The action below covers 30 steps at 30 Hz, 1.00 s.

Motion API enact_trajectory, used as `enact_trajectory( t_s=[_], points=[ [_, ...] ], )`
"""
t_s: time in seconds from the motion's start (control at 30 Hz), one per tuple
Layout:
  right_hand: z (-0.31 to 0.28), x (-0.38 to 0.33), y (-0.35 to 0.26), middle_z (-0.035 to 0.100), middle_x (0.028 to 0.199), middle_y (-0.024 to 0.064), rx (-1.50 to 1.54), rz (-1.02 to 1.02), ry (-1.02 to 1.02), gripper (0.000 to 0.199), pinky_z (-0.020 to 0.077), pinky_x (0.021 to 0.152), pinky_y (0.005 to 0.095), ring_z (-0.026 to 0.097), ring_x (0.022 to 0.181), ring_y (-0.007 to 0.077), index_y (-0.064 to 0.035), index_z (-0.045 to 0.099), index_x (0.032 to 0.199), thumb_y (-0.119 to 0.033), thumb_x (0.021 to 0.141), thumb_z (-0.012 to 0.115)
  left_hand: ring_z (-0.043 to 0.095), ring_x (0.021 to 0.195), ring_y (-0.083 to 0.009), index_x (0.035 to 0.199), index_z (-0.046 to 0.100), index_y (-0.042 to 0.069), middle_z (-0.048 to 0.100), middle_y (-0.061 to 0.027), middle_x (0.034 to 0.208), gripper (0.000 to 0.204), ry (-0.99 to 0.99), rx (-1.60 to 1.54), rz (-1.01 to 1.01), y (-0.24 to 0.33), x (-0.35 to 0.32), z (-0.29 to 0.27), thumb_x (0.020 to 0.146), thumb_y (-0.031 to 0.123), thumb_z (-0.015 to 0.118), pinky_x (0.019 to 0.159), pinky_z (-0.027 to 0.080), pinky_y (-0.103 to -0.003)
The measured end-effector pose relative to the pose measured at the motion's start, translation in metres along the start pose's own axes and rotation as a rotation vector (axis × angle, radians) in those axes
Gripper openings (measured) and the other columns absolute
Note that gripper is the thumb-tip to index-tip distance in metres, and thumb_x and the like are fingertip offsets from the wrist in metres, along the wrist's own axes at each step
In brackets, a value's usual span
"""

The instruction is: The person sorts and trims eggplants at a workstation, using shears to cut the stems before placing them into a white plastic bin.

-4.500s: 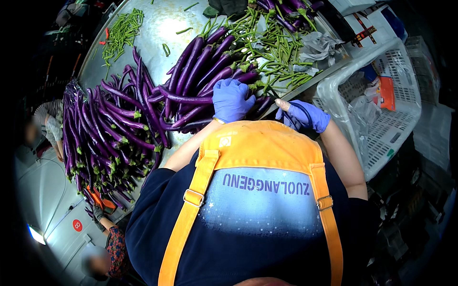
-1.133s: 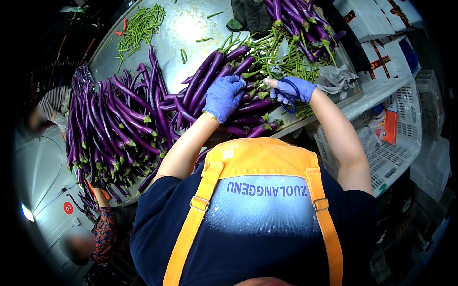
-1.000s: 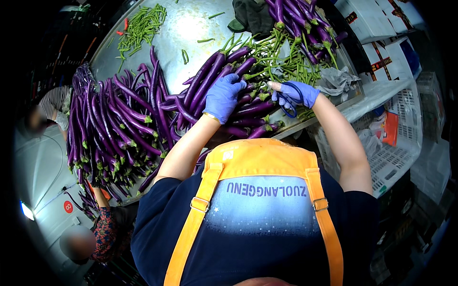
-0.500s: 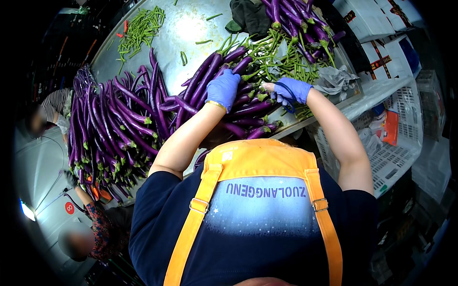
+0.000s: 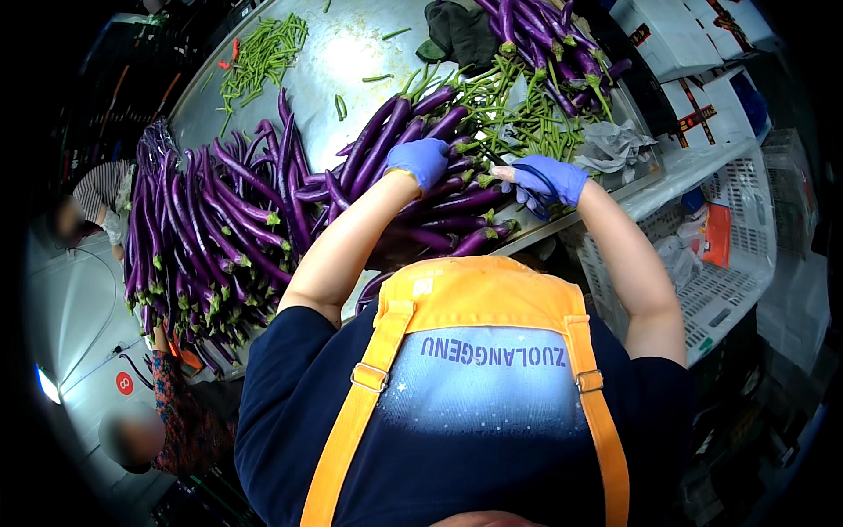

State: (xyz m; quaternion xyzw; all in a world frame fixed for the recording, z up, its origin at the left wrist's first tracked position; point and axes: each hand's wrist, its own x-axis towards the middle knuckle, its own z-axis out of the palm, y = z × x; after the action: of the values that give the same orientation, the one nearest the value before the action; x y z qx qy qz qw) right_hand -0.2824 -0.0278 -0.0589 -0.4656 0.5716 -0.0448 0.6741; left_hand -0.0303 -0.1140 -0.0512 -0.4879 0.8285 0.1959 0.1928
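My gloved left hand [image 5: 421,163] is closed over a long purple eggplant in the middle pile [image 5: 384,140]; its fingertips are partly hidden. Just right of it, my gloved right hand [image 5: 553,180] grips scissors [image 5: 494,159] with dark blue loop handles. Their blades point left toward the stem ends beside my left hand. More eggplants [image 5: 448,243] lie below both hands, green caps facing right. A scatter of thin green stem pieces [image 5: 553,136] covers the tabletop beyond my right hand.
A large eggplant heap [image 5: 202,220] lies left on the metal table [image 5: 351,57]. More eggplants [image 5: 544,39], dark cloth [image 5: 461,35] and crumpled grey plastic [image 5: 615,145] are at the back right. A white basket [image 5: 746,202] stands right. Two people [image 5: 189,413] work at left.
My left hand has moved slightly down and right over the eggplants. My right hand has shifted slightly right, and the scissor blades now show. The lower-left person's arm has reached up to the heap.
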Motion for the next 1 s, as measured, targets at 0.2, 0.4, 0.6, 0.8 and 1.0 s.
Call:
enact_trajectory(
  t_s=[0.2,0.4,0.6,0.8,1.0],
  points=[
    [0.006,0.010,-0.005,0.055,0.063,0.0039,0.092,0.013,0.009,0.066,0.0497,0.045,0.0305,0.055,0.047,0.0149,0.0017,0.065,0.089,-0.064,0.097,0.059,0.069,0.112,-0.0328,0.128,0.071,0.020,0.073,-0.0095,0.123,0.036,0.054,-0.268,0.014,-0.015,-0.008,0.015,0.098,0.036,0.060,0.096,0.054,-0.041],
    [0.011,0.005,-0.003,0.055,0.061,0.0028,0.073,-0.023,0.044,0.065,0.0473,0.046,0.0299,0.054,0.047,0.0138,0.0009,0.065,0.085,-0.063,0.097,0.059,0.070,0.111,-0.0286,0.130,0.071,0.013,0.074,-0.0115,0.122,0.035,0.028,-0.438,0.080,-0.019,-0.007,0.019,0.098,0.026,0.064,0.100,0.052,-0.036],
    [0.013,-0.018,-0.007,0.052,0.056,0.0035,-0.267,-0.071,0.166,0.063,0.0460,0.047,0.0301,0.055,0.047,0.0144,0.0002,0.066,0.078,-0.059,0.098,0.061,0.070,0.112,-0.0291,0.128,0.072,0.015,0.073,-0.0117,0.123,0.033,-0.012,-0.435,0.032,-0.013,-0.010,0.019,0.098,0.026,0.065,0.099,0.052,-0.036],
    [-0.009,-0.005,-0.018,0.064,0.070,0.0090,-0.171,-0.184,0.185,0.069,0.0514,0.058,0.0324,0.061,0.060,0.0180,0.0030,0.069,0.093,-0.064,0.099,0.053,0.069,0.101,-0.0336,0.121,0.074,0.013,0.071,-0.0122,0.111,0.032,0.392,-0.254,0.008,0.015,-0.029,-0.010,0.091,0.024,0.073,0.093,0.054,-0.042],
    [-0.008,0.027,-0.033,0.064,0.074,0.0094,0.125,-0.097,0.154,0.077,0.0526,0.059,0.0314,0.062,0.061,0.0173,0.0065,0.066,0.101,-0.069,0.097,0.053,0.063,0.110,-0.0336,0.110,0.075,0.011,0.065,-0.0098,0.120,0.035,0.585,-0.029,0.097,-0.004,0.000,-0.005,0.077,0.023,0.081,0.092,0.054,-0.045]
  ],
)
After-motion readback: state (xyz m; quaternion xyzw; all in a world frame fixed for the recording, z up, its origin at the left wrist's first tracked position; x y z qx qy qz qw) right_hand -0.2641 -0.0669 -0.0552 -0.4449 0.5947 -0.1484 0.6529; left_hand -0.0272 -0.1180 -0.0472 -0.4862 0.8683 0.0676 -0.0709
